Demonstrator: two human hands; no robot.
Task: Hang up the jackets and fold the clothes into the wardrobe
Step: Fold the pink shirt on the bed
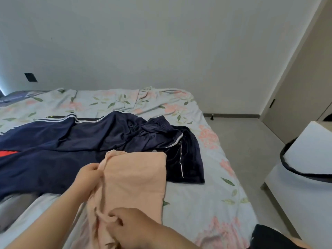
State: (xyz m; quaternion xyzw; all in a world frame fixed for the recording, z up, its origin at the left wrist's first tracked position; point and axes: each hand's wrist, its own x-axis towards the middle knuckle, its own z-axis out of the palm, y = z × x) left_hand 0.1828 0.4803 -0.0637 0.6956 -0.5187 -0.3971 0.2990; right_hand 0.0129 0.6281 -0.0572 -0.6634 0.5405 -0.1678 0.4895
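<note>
Curled fingers of the left hand grip the left edge of the peach garment, bunching the cloth against the thumb. Nearer the camera, the right hand pinches a fold of the same edge between its thumb and fingertips, knuckles up. Both hands hold cloth, and the edge runs between the two grips in a loose, wrinkled line.

From the head view, the peach garment spreads flat to the right of both sets of fingers, lying on the floral bedsheet, and its far end overlaps dark clothing. Just beyond the left fingers lies a navy striped garment, stretched out to the left with white bands along its far side and a red patch at the picture's left border. Beyond and to the right of the fingers sit crumpled navy shorts with white piping, touching the peach garment's far right corner.

Well to the right of the hands, off the bed, stands a white box on a pale cabinet. Farther back on that side is a beige door.
</note>
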